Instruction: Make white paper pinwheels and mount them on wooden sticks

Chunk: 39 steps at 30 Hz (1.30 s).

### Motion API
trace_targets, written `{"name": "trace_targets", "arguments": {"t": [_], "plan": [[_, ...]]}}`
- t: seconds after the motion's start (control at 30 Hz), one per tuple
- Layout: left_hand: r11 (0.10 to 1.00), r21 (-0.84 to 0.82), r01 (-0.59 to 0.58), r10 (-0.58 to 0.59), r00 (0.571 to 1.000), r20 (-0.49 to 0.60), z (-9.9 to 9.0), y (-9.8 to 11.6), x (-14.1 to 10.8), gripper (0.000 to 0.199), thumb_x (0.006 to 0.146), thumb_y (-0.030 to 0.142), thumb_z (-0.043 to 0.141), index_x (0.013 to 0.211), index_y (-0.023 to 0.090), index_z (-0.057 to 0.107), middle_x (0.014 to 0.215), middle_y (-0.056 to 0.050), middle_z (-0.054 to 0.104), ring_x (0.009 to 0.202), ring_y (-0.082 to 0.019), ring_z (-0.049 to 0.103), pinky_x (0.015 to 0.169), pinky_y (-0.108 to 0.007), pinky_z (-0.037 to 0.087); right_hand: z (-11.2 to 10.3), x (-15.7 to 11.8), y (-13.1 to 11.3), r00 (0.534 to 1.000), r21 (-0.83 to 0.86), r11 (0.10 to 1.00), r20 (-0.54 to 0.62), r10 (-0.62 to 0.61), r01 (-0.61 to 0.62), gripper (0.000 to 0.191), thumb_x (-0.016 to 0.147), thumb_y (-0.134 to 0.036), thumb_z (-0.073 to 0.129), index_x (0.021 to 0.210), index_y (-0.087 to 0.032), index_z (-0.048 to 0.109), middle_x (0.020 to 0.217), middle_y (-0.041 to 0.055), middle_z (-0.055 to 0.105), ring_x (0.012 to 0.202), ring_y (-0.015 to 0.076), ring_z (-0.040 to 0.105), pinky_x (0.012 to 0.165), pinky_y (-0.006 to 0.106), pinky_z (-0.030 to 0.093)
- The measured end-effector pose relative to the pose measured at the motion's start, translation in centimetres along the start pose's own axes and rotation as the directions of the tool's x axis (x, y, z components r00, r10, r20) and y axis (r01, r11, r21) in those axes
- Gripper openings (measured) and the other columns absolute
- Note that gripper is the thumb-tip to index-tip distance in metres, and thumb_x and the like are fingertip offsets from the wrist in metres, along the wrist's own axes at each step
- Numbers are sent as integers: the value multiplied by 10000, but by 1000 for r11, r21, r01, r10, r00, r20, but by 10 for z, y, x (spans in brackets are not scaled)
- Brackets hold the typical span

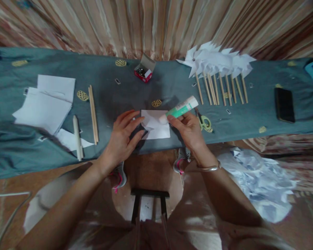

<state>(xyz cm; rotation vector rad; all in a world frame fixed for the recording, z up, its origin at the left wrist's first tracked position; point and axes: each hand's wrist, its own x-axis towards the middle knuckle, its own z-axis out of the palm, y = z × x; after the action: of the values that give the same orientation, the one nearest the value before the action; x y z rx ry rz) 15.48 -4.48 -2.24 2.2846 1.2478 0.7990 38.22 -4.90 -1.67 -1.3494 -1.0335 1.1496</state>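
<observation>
A white square of paper [159, 133] lies near the front edge of the table, with cuts or folds toward its middle. My right hand [189, 130] grips a green and white glue stick [181, 108], its tip over the paper's right part. At the paper's left edge, my left hand [126, 133] rests with fingers apart and holds nothing. Green-handled scissors [205, 122] lie just right of my right hand. Behind the paper stands an open red box [144, 73] with small metal items inside.
White paper pinwheels [219, 62] on wooden sticks lie at the back right, a black phone [284, 105] farther right. Leftward are wooden sticks [93, 114], a white pen-like tool [77, 137] and paper sheets [45, 107]. A bag of scraps [258, 184] sits below the table's right side.
</observation>
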Motion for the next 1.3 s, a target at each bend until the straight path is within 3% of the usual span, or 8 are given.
{"name": "trace_targets", "arguments": {"t": [0.1,0.27,0.47,0.63,0.83,0.97,1.13,1.3], "plan": [[994,-11,-106,107,993,46,9,7,3,395,938,433,545,1272,227,577,1379,-113,576,1357,-280,446,1127,-504,365,1,-4,7,998,-88,995,18,-52,54,307,734,-461,766,827,-218,602,748,-21,674,681,138,622,693,299,526],[993,32,-114,111,990,90,17,9,5,345,919,396,559,1228,251,607,1351,-88,609,1329,-289,480,1169,-568,250,2,-7,12,994,-344,932,46,-103,113,286,805,-433,715,949,-210,607,861,25,708,795,173,659,760,328,540],[986,50,-158,152,983,107,18,6,3,328,927,435,542,1180,249,636,1309,-92,635,1323,-286,485,1185,-574,195,5,-9,9,988,-513,844,82,-132,155,283,832,-437,686,967,-200,607,867,41,706,792,197,662,756,357,536],[993,43,-109,96,968,230,16,9,4,335,903,467,557,1177,288,629,1342,-56,615,1352,-318,444,1196,-624,111,7,-10,6,974,-595,773,108,-197,222,299,836,-485,676,971,-225,618,841,43,702,806,227,660,780,383,532],[998,-41,-56,64,974,219,15,11,3,284,860,457,617,1086,289,659,1336,-46,618,1359,-336,437,1198,-648,80,10,-10,2,978,-642,739,138,-153,206,349,865,-527,624,1027,-218,608,901,62,702,856,253,662,838,430,521],[996,-49,-71,80,977,198,16,10,1,281,871,445,615,1089,274,662,1341,-60,622,1363,-336,439,1194,-650,91,12,-10,1,981,-649,735,111,-162,194,340,844,-506,663,1004,-209,622,884,64,707,826,247,668,834,438,534],[993,7,-114,113,992,62,20,6,5,278,946,394,533,1147,234,639,1254,-85,674,1271,-275,538,1188,-598,196,12,-8,4,984,-560,811,66,-164,173,315,799,-486,719,943,-216,644,857,41,729,804,218,677,811,396,552],[998,13,-59,59,998,38,23,5,12,305,919,400,556,1144,215,647,1177,-94,692,1212,-288,563,1191,-605,167,8,-4,0,999,-267,963,-28,-44,35,212,735,-378,786,805,-205,685,799,12,735,743,175,687,743,334,569]]}}
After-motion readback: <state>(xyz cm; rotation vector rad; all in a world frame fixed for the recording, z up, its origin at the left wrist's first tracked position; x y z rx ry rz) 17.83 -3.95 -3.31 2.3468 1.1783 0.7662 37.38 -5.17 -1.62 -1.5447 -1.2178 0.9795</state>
